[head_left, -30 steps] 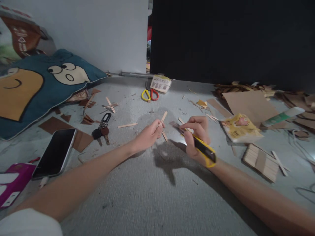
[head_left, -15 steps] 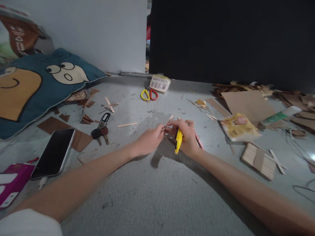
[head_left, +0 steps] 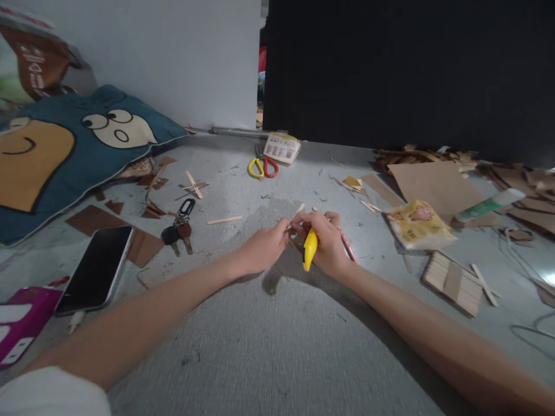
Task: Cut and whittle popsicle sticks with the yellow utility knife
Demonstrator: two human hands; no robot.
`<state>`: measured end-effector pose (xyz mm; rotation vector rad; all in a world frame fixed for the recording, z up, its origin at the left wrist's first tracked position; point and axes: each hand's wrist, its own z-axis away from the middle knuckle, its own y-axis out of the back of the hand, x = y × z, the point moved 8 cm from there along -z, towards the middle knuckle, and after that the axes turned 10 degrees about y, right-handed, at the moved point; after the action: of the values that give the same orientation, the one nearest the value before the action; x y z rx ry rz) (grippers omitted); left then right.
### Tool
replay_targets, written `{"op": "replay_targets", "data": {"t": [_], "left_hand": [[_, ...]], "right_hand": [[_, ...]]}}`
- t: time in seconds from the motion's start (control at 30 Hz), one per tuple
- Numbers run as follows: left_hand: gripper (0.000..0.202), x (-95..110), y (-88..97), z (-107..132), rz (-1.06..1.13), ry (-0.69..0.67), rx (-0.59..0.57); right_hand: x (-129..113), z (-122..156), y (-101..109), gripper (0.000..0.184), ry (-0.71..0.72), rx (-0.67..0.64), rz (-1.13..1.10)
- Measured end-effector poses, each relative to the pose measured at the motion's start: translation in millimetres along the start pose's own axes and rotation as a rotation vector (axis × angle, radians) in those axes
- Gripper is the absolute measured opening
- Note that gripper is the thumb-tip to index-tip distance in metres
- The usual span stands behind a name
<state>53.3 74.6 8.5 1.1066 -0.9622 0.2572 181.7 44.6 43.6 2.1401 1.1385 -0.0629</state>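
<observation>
My left hand (head_left: 266,248) is closed, its thumb and fingers pinching a thin wooden craft stick (head_left: 300,208) whose far end pokes up between both hands. My right hand (head_left: 325,237) is wrapped round a yellow utility knife (head_left: 310,248), handle end toward me; its blade is hidden by the fingers. The fingertips of both hands meet at the stick. Beside the right hand a red patterned pencil (head_left: 348,247) lies on the grey table. A single craft stick (head_left: 224,220) lies left of the hands, and crossed sticks (head_left: 195,185) lie farther back.
Scissors (head_left: 263,167) and a small packet (head_left: 282,148) lie at the back. Keys (head_left: 177,231), a phone (head_left: 95,270) and a blue cushion (head_left: 87,167) are on the left. On the right are a yellow packet (head_left: 420,225), bundled craft sticks (head_left: 452,283), a glue stick (head_left: 489,206) and cardboard (head_left: 433,179).
The yellow knife has tilted a little, its handle end shifting slightly left. Both hands stay together at the craft stick.
</observation>
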Motion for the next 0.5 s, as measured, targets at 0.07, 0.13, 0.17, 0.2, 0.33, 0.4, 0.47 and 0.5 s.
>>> {"op": "replay_targets", "data": {"t": [0.07, 0.13, 0.17, 0.2, 0.33, 0.4, 0.47, 0.5], "left_hand": [[0.023, 0, -0.2, 0, -0.009, 0.005, -0.006], [0.023, 1, 0.4, 1, -0.003, 0.005, -0.008], [0.022, 1, 0.8, 1, 0.001, 0.004, -0.008], [0.021, 2, 1.5, 1, 0.003, 0.004, -0.006], [0.019, 3, 2.5, 2, -0.021, 0.002, -0.009], [0.019, 3, 2.3, 1, -0.035, 0.013, -0.009], [0.020, 1, 2.1, 1, -0.028, 0.022, -0.006], [0.019, 1, 2.0, 1, -0.016, 0.020, -0.005]], "right_hand": [[0, -1, -1, 0.016, 0.000, -0.004, -0.012], [0, -1, -2, 0.016, -0.004, -0.011, -0.029], [1, -1, -2, 0.017, -0.010, -0.015, -0.037], [2, -2, -3, 0.017, -0.020, -0.020, -0.045], [6, -1, -6, 0.020, -0.062, -0.053, -0.073], [8, -1, -8, 0.021, -0.075, -0.055, -0.091], [9, -1, -9, 0.022, -0.083, -0.038, -0.112], [10, -1, -10, 0.023, -0.086, -0.027, -0.123]]}}
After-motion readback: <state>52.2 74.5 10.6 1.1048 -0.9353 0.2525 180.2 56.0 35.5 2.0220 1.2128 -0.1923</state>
